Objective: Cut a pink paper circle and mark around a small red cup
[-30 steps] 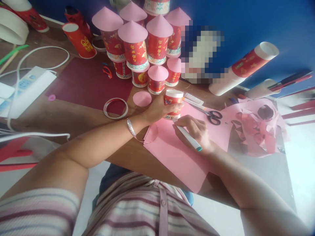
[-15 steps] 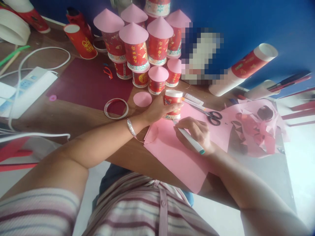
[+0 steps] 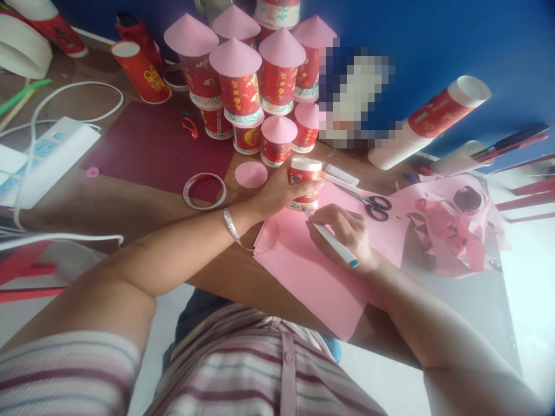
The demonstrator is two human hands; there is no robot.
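My left hand (image 3: 277,195) is closed around a small red paper cup (image 3: 304,171) with a white rim, its thumb across the front. In my right hand (image 3: 347,234) is a white marker pen (image 3: 333,245) with a green end; its tip is at the cup's lower white band. Whether the tip touches the band I cannot tell. Under both hands lies a sheet of pink paper (image 3: 312,277). A pair of scissors (image 3: 375,207) with dark handles rests just beyond my right hand. Left of the cup is a pink paper disc (image 3: 251,174).
Stacked red cups with pink cone roofs (image 3: 236,60) stand behind. Pink paper scraps (image 3: 459,231) pile up at right, near a leaning red-and-white tube (image 3: 446,110). A roll of tape (image 3: 204,191) lies on a maroon sheet (image 3: 151,150). A white power strip (image 3: 52,159) with cables sits left.
The marker and my right hand have shifted very slightly, the pen's green end moving a little up and left. My left hand and the cup stay in place.
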